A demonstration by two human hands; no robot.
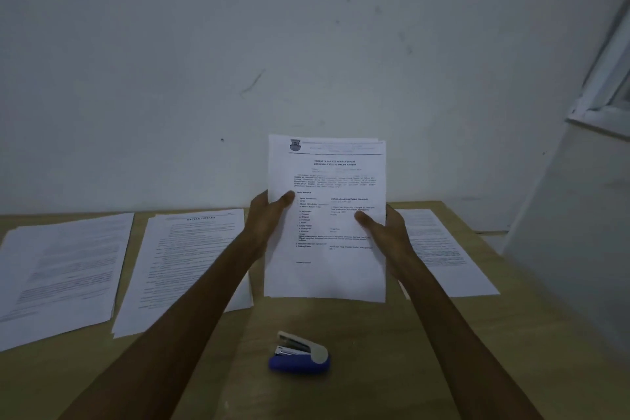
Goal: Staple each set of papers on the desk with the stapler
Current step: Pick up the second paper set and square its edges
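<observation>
One set of papers point(325, 215) is held upright above the bench point(443, 334), beyond the stapler point(300, 353). It is gripped at its edges by the left hand point(269, 218) and the right hand point(385, 230), thumbs on the front sheet. The sheets appear to be being squared; next, the stapler must be picked up. Four paper sets and one stapler are counted; three sets lie flat beside the held one.

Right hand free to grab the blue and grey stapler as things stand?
Probably not yet: the right hand holds the raised set of printed papers together with the left hand. The blue and grey stapler lies uncovered on the wooden desk.
</observation>
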